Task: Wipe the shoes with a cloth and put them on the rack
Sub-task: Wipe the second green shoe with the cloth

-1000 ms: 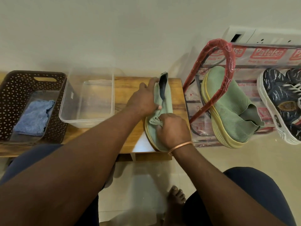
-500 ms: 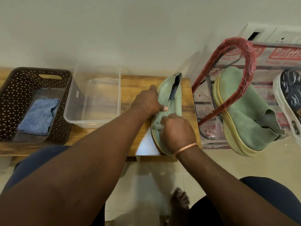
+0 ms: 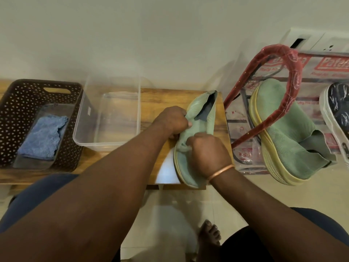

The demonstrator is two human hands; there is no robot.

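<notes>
A green knit shoe (image 3: pixel 204 110) with a yellow sole lies on the wooden table (image 3: pixel 160 97), toe toward me. My left hand (image 3: pixel 171 121) grips its left side near the collar. My right hand (image 3: pixel 207 154) holds a bunched pale green cloth (image 3: pixel 182 146) pressed on the shoe's upper. The matching green shoe (image 3: pixel 283 133) sits on the red-framed rack (image 3: pixel 290 76) at the right. The toe of the table shoe is partly hidden by my right wrist.
A dark patterned sneaker (image 3: pixel 338 110) sits on the rack at the far right. A clear plastic tub (image 3: pixel 83 118) stands mid-table. A brown perforated basket (image 3: pixel 15 103) at the left holds a blue cloth (image 3: pixel 43 137). My bare foot (image 3: pixel 209 231) rests on the tiled floor.
My left hand has slid back from the shoe's collar tip toward its middle. My right hand stays on the upper with the cloth. The view has shifted a little to the left.
</notes>
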